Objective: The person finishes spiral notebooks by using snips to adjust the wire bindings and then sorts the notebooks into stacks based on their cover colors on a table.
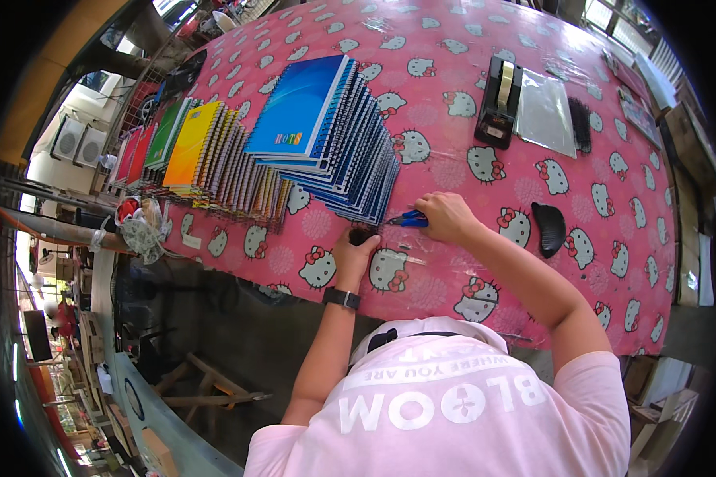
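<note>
My right hand [447, 216] is closed around the blue handles of small pliers [410, 219], whose tip points left toward the foot of a tall stack of blue spiral notebooks [298, 103]. Just below that stack, my left hand [352, 258] is closed on a small dark, bristly bundle [361, 235]; its exact kind is too small to make out. The pliers' jaws are close to this bundle, and I cannot tell whether they touch.
Stacks of yellow [192, 147], green [164, 133] and red notebooks [139, 151] stand at the left. Farther right on the pink patterned tablecloth [429, 282] lie a tape dispenser [497, 107], a clear plastic sleeve [545, 115], a black bristly strip [581, 126] and a black curved object [549, 229].
</note>
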